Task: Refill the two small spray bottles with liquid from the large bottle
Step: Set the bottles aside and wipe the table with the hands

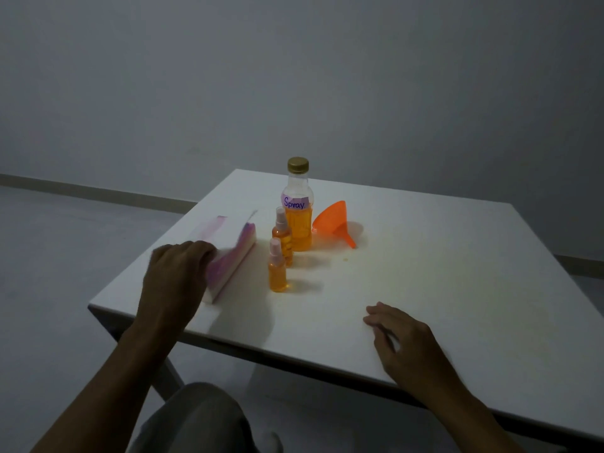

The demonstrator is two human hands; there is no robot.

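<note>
The large clear bottle [298, 207] with a gold cap and a purple "Spray" label stands upright near the table's middle, about half full of orange liquid. Two small spray bottles holding orange liquid stand capped in front of it, one [283, 235] touching its left side, the other [277, 269] nearer me. An orange funnel [335, 221] lies on its side to the right of the large bottle. My left hand [176, 269] grips the near end of a pink and white pack [230, 256] on the table's left side. My right hand [403, 341] rests flat on the table, empty.
The white table [425, 273] has its left edge just beyond the pack and its front edge under my right wrist. My knee [196, 416] shows below the front edge. A grey wall and floor lie behind.
</note>
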